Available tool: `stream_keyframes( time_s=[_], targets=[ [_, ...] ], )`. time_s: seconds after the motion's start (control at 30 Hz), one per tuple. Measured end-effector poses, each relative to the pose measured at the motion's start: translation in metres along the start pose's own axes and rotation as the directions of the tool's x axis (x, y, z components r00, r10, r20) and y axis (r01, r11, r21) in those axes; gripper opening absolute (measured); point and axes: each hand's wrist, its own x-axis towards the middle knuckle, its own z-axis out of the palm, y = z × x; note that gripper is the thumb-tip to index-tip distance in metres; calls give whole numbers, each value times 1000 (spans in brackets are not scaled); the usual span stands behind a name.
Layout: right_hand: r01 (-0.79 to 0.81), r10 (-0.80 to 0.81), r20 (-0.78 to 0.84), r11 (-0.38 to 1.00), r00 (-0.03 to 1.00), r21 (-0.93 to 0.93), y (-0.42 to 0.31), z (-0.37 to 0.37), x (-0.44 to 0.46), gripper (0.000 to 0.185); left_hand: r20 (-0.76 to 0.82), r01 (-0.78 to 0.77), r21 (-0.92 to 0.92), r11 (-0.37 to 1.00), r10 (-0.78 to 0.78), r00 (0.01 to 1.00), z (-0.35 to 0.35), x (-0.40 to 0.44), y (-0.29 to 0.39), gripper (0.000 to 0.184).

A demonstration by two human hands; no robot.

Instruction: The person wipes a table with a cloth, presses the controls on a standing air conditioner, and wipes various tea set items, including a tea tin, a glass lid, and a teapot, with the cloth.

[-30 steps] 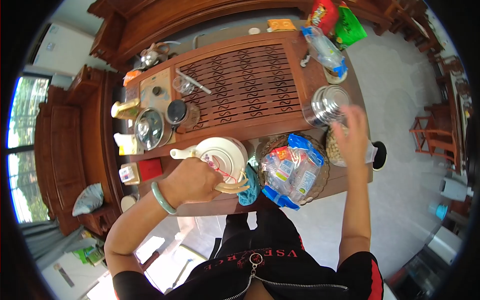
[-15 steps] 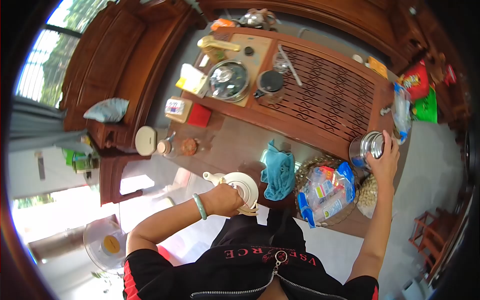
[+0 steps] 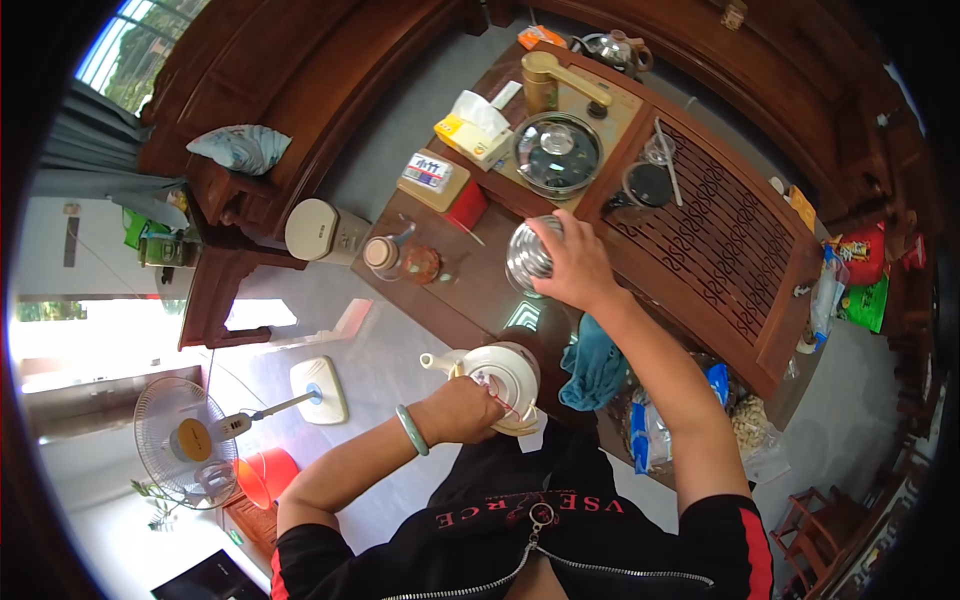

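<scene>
My left hand [image 3: 462, 410] is closed around the handle of a white teapot [image 3: 512, 370], held in front of my body at the table's near edge, spout to the left. In my right hand [image 3: 580, 265] is a shiny round metal canister [image 3: 527, 258], gripped from its right side with the fingers over the top. It is above the middle of the brown table; whether its base touches the surface I cannot tell. A teal cloth [image 3: 592, 368] lies just below my right forearm. Left of the canister stand a stoppered glass jar [image 3: 382, 255] and a reddish-brown round thing [image 3: 421, 265].
A slatted wooden tea tray [image 3: 735, 235] fills the table's right side, with a black-lidded glass pitcher [image 3: 648, 187] on it. Farther back are a glass-lidded pot [image 3: 557, 155], a tissue pack [image 3: 470, 135] and a red-and-gold tin [image 3: 445, 188]. Snack bags [image 3: 640, 435] sit partly behind my right arm.
My right hand has carried the metal canister from the table's right end leftward to its middle. The left hand still grips the teapot. The camera view has turned and shifted.
</scene>
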Motion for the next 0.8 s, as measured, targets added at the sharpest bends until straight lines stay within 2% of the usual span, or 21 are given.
stream_keyframes(
  time_s=[0.17,0.27,0.37,0.47,0.57,0.67,0.7,0.8],
  targets=[
    [-33,45,95,992,994,-125,-22,78,63,90,1,-6,12,1000,6,1000,0,-18,-21,18],
    [-63,78,92,986,993,-156,-30,97,83,91,48,-15,-1,1000,15,999,-5,-27,-33,17],
    [-18,26,49,986,998,-167,-27,118,88,94,-6,-19,21,1000,19,1000,5,-32,-41,16],
    [15,4,101,983,995,-184,-27,129,89,93,39,-70,87,994,67,997,7,-35,-50,12],
    [-49,74,150,985,986,-163,-24,134,91,97,115,-83,108,991,70,991,4,-33,-50,15],
    [-81,113,164,978,980,-191,-30,123,86,102,101,-113,102,988,103,990,5,-26,-47,15],
    [-113,150,231,980,961,-165,-37,107,86,106,112,-111,109,988,99,989,4,-24,-45,15],
    [-127,118,59,973,991,193,-26,95,57,104,118,-73,119,990,59,991,-4,-10,-37,16]
  ],
)
